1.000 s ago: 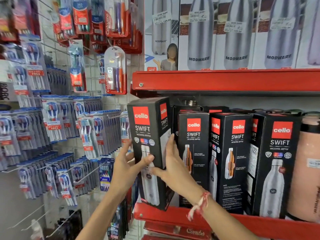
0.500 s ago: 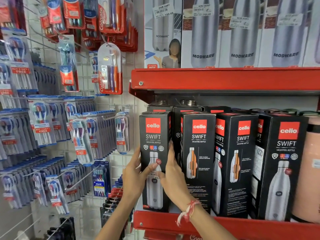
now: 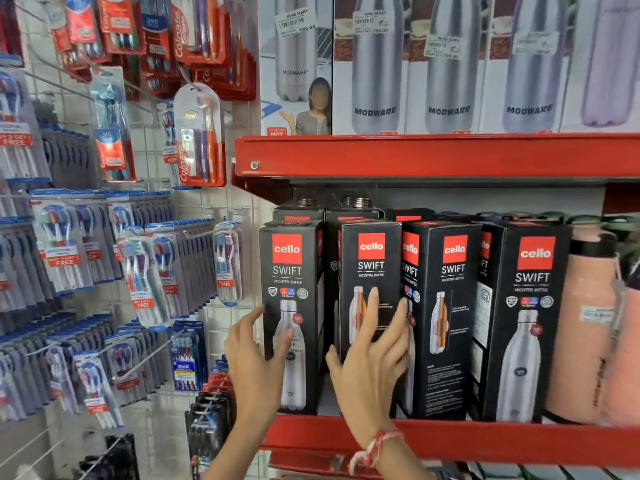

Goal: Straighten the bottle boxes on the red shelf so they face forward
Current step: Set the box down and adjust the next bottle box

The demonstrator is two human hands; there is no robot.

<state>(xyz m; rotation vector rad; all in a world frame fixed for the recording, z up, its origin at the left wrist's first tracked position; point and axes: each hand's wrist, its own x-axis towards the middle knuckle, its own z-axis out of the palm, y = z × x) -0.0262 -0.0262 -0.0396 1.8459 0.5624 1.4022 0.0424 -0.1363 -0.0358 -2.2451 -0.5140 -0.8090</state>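
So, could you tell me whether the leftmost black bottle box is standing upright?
Upright: the leftmost box stands straight on the red shelf, front panel facing forward.

The right hand (image 3: 372, 351) covers the lower front of the second Cello Swift box (image 3: 370, 271), hiding the printed bottle's base. The left hand (image 3: 254, 355) hides the lower left edge of the first Cello Swift box (image 3: 291, 271); whether its fingers press the box cannot be told. Behind these boxes, above the hands, steel bottle necks (image 3: 360, 201) show only their tops. Far right of the right hand, a peach flask (image 3: 585, 323) is blurred and cut by the frame edge. The price stickers (image 3: 296, 24) overhead are too smeared to read fully.
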